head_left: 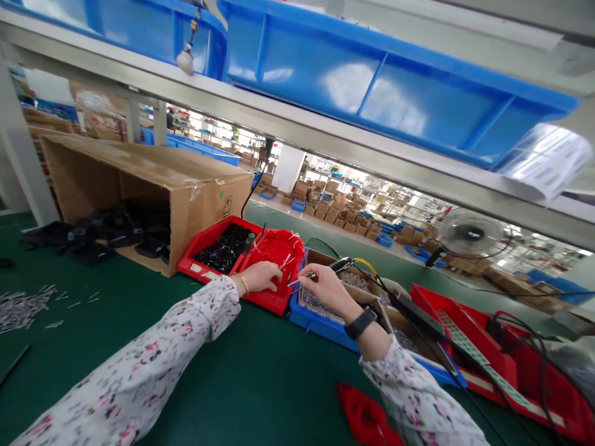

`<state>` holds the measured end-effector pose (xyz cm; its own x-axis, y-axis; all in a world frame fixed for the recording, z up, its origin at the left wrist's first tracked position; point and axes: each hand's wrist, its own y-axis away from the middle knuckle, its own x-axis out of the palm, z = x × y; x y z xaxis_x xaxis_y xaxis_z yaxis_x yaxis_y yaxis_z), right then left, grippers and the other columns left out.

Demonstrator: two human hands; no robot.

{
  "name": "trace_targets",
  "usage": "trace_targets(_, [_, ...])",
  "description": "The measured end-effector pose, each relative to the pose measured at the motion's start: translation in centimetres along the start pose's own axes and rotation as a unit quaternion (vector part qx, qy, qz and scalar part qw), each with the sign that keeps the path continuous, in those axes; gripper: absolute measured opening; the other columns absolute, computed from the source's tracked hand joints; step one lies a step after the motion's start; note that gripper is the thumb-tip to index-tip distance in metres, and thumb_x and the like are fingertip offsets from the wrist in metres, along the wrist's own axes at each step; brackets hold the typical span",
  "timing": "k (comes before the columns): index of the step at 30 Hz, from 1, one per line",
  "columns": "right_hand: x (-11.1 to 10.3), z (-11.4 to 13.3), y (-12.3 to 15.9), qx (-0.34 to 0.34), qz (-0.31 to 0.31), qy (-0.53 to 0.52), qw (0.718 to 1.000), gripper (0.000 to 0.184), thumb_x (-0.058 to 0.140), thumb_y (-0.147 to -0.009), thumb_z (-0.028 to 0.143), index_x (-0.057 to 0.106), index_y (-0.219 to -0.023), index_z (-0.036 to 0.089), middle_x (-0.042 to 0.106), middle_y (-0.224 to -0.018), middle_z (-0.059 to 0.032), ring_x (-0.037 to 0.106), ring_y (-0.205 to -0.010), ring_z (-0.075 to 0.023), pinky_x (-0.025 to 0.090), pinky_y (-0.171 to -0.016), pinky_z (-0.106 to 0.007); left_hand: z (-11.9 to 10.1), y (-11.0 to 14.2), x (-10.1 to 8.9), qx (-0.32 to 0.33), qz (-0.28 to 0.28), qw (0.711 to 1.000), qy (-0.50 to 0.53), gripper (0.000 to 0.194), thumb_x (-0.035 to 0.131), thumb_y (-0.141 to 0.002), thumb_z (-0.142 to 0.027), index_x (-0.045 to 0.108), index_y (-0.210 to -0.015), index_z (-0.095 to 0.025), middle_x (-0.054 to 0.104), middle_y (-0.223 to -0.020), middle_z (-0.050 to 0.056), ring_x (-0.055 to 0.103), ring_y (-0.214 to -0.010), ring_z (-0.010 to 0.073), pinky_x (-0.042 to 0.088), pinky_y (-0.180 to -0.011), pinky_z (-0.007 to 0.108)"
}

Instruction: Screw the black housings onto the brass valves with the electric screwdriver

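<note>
My left hand [261, 276], with a bracelet at the wrist, reaches over the front of a red bin [279, 302]. Its fingers are curled, and I cannot make out what is between them. Inside that bin lies a red lining with a few thin white strips [287, 259]. Just to the right, my right hand [324, 288], wearing a dark wristband, pinches a thin light-coloured stick-like piece [294, 283] that points left. This hand is above a blue tray [320, 324] divided into compartments of small parts.
A red bin of black parts [224, 249] stands beside an open cardboard box [204, 201] containing black items. Thin metal pieces [23, 308] lie at left. A red bundle [365, 415] sits near my right sleeve. Cables cross red bins [483, 347] at right. Blue bins [372, 80] rest overhead.
</note>
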<state>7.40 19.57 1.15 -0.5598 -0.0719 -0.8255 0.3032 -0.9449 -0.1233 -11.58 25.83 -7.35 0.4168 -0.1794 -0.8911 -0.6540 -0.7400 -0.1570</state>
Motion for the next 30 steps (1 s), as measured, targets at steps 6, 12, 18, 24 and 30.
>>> trace_targets(6, [3.1,1.0,-2.1,-0.010,0.063,0.172,0.983,0.003,0.058,-0.081,0.019,0.060,-0.081,0.016,0.066,-0.080,-0.0030,0.061,-0.076,-0.0151,0.043,-0.070,-0.024,1.7,-1.4,0.9,-0.058,-0.044,0.997,0.024,0.003,0.062,-0.067,-0.015,0.061,-0.066,-0.018,0.060,-0.067,0.001,0.055,-0.068,0.0163,0.039,-0.063,0.024])
trace_targets(12, [5.7,1.4,-3.9,0.036,0.090,0.284,0.954,0.013,0.069,-0.074,0.027,0.064,-0.079,0.016,0.066,-0.082,-0.0093,0.063,-0.080,-0.0247,0.046,-0.068,-0.032,2.9,-1.9,1.7,-0.114,-0.083,0.988,0.068,0.004,0.058,-0.069,-0.012,0.058,-0.073,-0.014,0.060,-0.073,0.002,0.053,-0.067,0.0122,0.041,-0.063,0.024])
trace_targets(18, [6.8,1.9,-3.8,0.013,0.062,0.360,0.931,0.016,0.058,-0.083,0.018,0.060,-0.098,0.012,0.059,-0.098,-0.0149,0.060,-0.090,-0.0269,0.049,-0.070,-0.034,2.6,-1.1,1.9,-0.107,-0.100,0.982,0.117,0.010,0.054,-0.070,-0.012,0.054,-0.080,-0.015,0.059,-0.073,0.001,0.054,-0.068,0.0132,0.041,-0.062,0.023])
trace_targets(24, [6.0,0.6,-4.0,-0.028,0.067,0.389,0.918,0.021,0.041,-0.089,0.011,0.062,-0.087,0.016,0.061,-0.092,-0.0103,0.055,-0.092,-0.0234,0.047,-0.071,-0.030,1.4,1.3,1.2,-0.083,-0.111,0.980,0.146,0.024,0.042,-0.069,-0.002,0.046,-0.089,-0.016,0.057,-0.074,0.000,0.054,-0.068,0.0124,0.044,-0.066,0.024])
trace_targets(30, [5.6,2.5,-4.1,-0.055,0.059,0.401,0.913,0.025,0.044,-0.082,0.004,0.067,-0.081,0.011,0.061,-0.096,-0.0163,0.054,-0.092,-0.0267,0.047,-0.067,-0.031,-3.0,7.0,-1.4,-0.073,-0.198,0.977,0.013,0.022,0.036,-0.077,-0.004,0.049,-0.089,-0.017,0.053,-0.093,0.006,0.048,-0.094,0.0201,0.040,-0.088,0.035])
